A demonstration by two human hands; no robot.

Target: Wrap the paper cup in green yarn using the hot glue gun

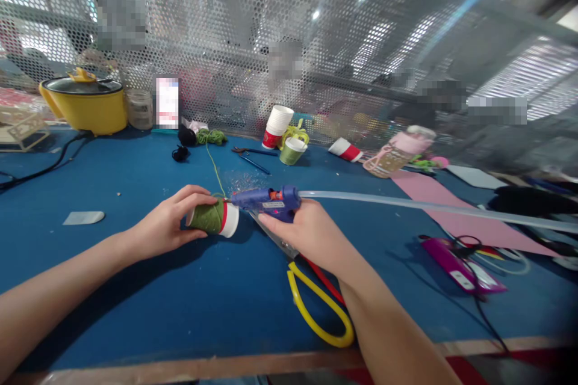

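Note:
My left hand [174,219] is closed around a paper cup [210,218] that lies on its side just over the blue table. Green yarn is wound round most of the cup, with a red band and white rim bare at its right end. A strand of green yarn [215,168] runs from the cup up to a loose green bundle [211,136]. In my right hand [307,228] is a blue hot glue gun [266,200], its nozzle at the cup's wrapped side. A long clear glue stick [388,200] sticks out behind it. Scissors with red and yellow handles [318,313] lie beneath my right hand.
Along the back stand a yellow electric pot [93,109], a glass jar [139,109], a lit phone [167,101], stacked paper cups [276,126] and a green-wrapped cup [292,152]. Pliers [255,151] lie mid-table. Rightward are pink sheet [447,201] and a purple power strip [460,266] with cords.

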